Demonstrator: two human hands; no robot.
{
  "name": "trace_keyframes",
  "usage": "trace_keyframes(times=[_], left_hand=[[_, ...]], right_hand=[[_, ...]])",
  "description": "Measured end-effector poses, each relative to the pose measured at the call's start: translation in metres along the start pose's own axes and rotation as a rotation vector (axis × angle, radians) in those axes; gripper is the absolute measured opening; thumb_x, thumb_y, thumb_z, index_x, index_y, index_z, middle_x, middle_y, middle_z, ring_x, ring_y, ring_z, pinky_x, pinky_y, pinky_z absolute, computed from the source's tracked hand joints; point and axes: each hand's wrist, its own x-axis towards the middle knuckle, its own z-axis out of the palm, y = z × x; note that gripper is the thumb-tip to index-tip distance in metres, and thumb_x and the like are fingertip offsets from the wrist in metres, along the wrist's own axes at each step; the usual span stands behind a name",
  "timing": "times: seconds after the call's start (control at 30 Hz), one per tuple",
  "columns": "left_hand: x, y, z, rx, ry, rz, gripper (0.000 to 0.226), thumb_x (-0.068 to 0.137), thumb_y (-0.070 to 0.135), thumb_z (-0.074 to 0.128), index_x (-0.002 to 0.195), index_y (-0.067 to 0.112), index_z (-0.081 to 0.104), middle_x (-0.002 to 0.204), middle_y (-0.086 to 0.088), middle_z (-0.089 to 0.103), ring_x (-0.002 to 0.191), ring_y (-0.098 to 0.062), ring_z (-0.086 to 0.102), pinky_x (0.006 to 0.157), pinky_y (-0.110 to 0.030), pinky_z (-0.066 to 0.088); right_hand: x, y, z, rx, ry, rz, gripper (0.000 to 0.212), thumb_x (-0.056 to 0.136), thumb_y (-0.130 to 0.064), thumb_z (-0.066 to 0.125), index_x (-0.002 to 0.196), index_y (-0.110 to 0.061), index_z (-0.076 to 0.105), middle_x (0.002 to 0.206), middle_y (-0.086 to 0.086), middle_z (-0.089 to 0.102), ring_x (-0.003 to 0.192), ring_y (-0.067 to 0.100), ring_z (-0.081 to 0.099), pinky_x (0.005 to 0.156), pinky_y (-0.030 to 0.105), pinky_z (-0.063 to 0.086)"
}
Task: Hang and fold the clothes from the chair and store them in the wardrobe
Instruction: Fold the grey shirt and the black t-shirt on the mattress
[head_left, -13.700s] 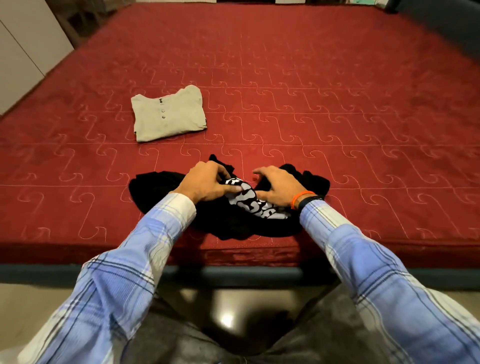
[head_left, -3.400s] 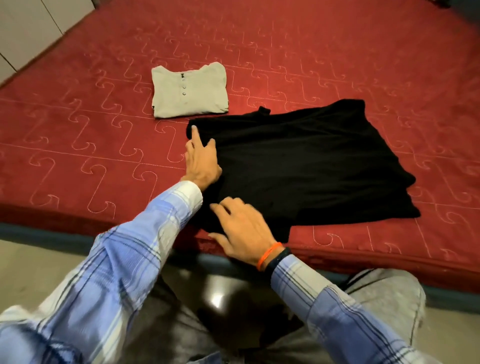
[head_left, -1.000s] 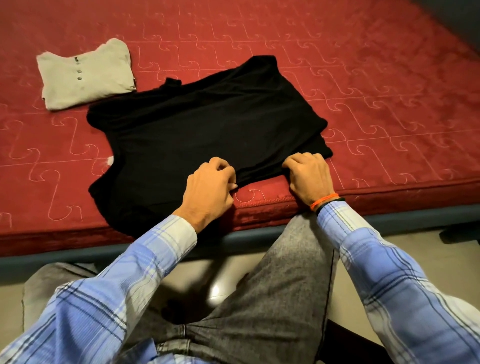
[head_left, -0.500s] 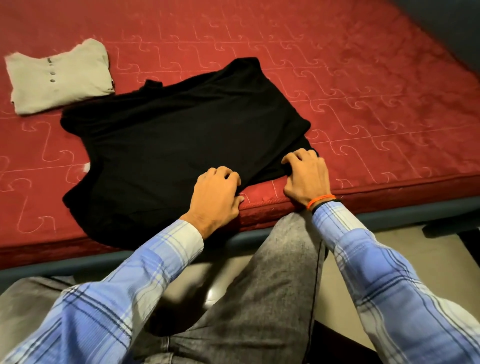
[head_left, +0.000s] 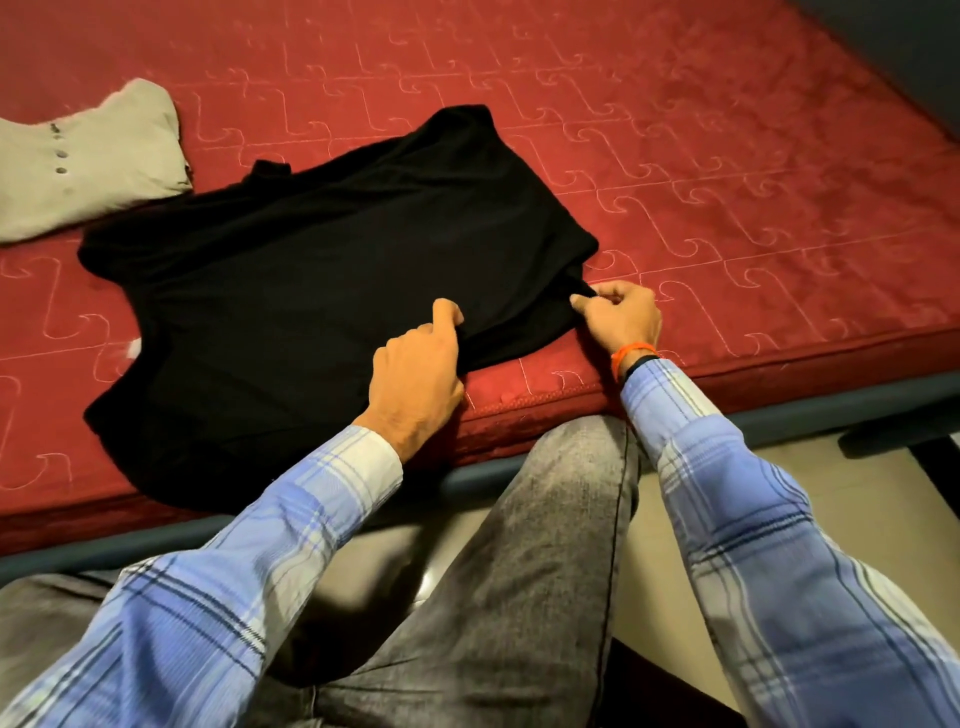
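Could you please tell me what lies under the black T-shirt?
The black T-shirt lies spread on the red quilted mattress, which shows all around it. Whatever else may lie beneath the cloth is covered.

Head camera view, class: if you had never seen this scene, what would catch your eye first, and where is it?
A black T-shirt lies spread flat near the front edge of a red quilted mattress. The left hand and right hand both pinch its near hem. A folded beige shirt rests at far left.
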Motion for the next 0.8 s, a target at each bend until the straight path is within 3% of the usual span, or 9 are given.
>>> trace_keyframes(times=[0.07, 0.17, 0.27, 0.37, 0.43, 0.5, 0.6, 0.73, 0.8], left_hand=[[0.001, 0.001, -0.001, -0.003, 0.004, -0.021, 0.039, 0.085, 0.005, 0.050, 0.120, 0.018, 0.040, 0.097, -0.007, 0.065, 0.082, -0.038, 0.062, 0.067, -0.038, 0.035], [0.006, -0.002, -0.002, 0.057, -0.014, -0.005, 0.037, 0.084, 0.006, 0.053, 0.118, 0.019, 0.048, 0.112, -0.008, 0.058, 0.088, -0.038, 0.061, 0.068, -0.040, 0.037], [0.008, -0.006, 0.006, 0.128, -0.016, 0.046, 0.028, 0.091, 0.018, 0.058, 0.118, 0.021, 0.062, 0.127, -0.004, 0.050, 0.102, -0.032, 0.058, 0.072, -0.040, 0.044], [0.010, -0.001, 0.014, 0.166, -0.051, 0.035, 0.030, 0.096, 0.036, 0.056, 0.119, 0.020, 0.066, 0.129, -0.001, 0.052, 0.111, -0.027, 0.053, 0.075, -0.037, 0.044], [0.012, 0.002, 0.016, 0.151, -0.059, 0.012, 0.029, 0.095, 0.036, 0.058, 0.117, 0.020, 0.068, 0.129, 0.002, 0.053, 0.113, -0.026, 0.051, 0.074, -0.036, 0.042], [0.014, 0.004, 0.015, 0.077, -0.041, -0.021, 0.021, 0.093, 0.032, 0.062, 0.109, 0.021, 0.071, 0.127, 0.004, 0.055, 0.113, -0.025, 0.052, 0.074, -0.034, 0.038], [0.013, 0.008, 0.011, -0.117, 0.025, -0.035, 0.010, 0.087, 0.031, 0.070, 0.093, 0.026, 0.074, 0.123, 0.010, 0.059, 0.110, -0.019, 0.058, 0.080, -0.028, 0.037], [-0.003, 0.017, 0.014, -0.221, -0.088, 0.023, 0.006, 0.084, 0.034, 0.071, 0.089, 0.031, 0.072, 0.130, 0.012, 0.056, 0.117, -0.017, 0.056, 0.093, -0.032, 0.042], [-0.009, 0.017, 0.018, -0.179, -0.117, 0.045, 0.012, 0.085, 0.034, 0.070, 0.097, 0.032, 0.068, 0.132, 0.010, 0.054, 0.118, -0.021, 0.055, 0.098, -0.042, 0.046]], right_hand=[[0.000, -0.001, -0.003, 0.150, 0.017, 0.042, 0.008, 0.073, -0.021, 0.075, 0.080, -0.022, 0.072, 0.080, -0.003, 0.073, 0.073, 0.011, 0.070, 0.079, 0.027, 0.052], [0.003, 0.002, -0.004, 0.239, 0.057, 0.107, 0.017, 0.067, -0.008, 0.064, 0.067, -0.024, 0.066, 0.063, -0.004, 0.071, 0.063, 0.012, 0.071, 0.080, 0.036, 0.059], [0.009, 0.011, -0.003, 0.100, 0.052, 0.027, 0.017, 0.062, -0.014, 0.061, 0.072, -0.026, 0.066, 0.070, -0.005, 0.072, 0.076, 0.020, 0.072, 0.082, 0.035, 0.058], [0.012, 0.014, -0.002, 0.043, 0.000, 0.003, 0.013, 0.061, -0.032, 0.075, 0.068, -0.029, 0.066, 0.071, -0.007, 0.072, 0.074, 0.021, 0.072, 0.078, 0.038, 0.059], [0.013, 0.011, -0.003, 0.049, -0.027, 0.015, 0.017, 0.065, -0.033, 0.081, 0.067, -0.025, 0.067, 0.068, -0.002, 0.072, 0.065, 0.016, 0.071, 0.072, 0.036, 0.061], [0.009, 0.004, -0.008, 0.094, -0.044, 0.052, 0.014, 0.076, -0.021, 0.078, 0.072, -0.021, 0.065, 0.066, 0.002, 0.070, 0.049, 0.007, 0.066, 0.055, 0.027, 0.058], [0.012, 0.002, -0.013, 0.288, -0.026, 0.130, 0.023, 0.087, -0.005, 0.064, 0.074, -0.020, 0.054, 0.068, 0.002, 0.063, 0.051, 0.009, 0.065, 0.038, 0.021, 0.044], [0.012, 0.006, -0.021, 0.501, 0.086, 0.253, 0.020, 0.084, 0.000, 0.049, 0.071, -0.015, 0.054, 0.075, 0.008, 0.064, 0.051, 0.016, 0.064, 0.040, 0.024, 0.049], [0.010, 0.006, -0.020, 0.458, 0.112, 0.228, 0.011, 0.078, -0.008, 0.055, 0.069, -0.012, 0.061, 0.081, 0.010, 0.068, 0.050, 0.017, 0.064, 0.050, 0.031, 0.056]])
